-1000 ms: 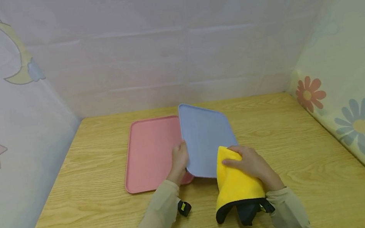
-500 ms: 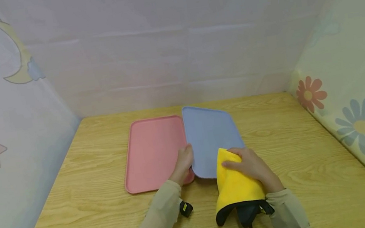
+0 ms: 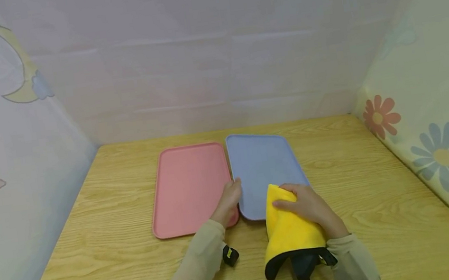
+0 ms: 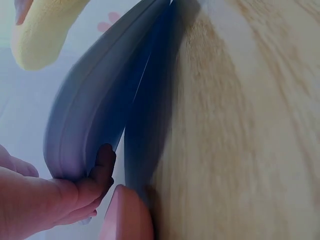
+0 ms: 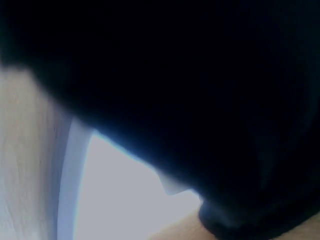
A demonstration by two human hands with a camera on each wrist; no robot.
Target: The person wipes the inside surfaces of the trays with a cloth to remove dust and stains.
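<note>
My left hand grips the left edge of a blue tray. In the left wrist view its fingers curl under the tray's rim, and that near edge is raised off the table with a shadow below. A yellow cloth with a black border hangs from my right hand, pinched between thumb and fingers over the tray's near right corner. A dark blur, apparently the cloth's underside, fills most of the right wrist view and hides the fingers there.
A pink tray lies flat on the wooden table, just left of the blue one. Fabric walls with printed shapes enclose the back and both sides. Black straps are at the wrists.
The blue tray has come down from a steeper tilt and shifted right, uncovering the pink tray's right edge. My left hand moved right and slightly nearer with it. The right hand barely moved.
</note>
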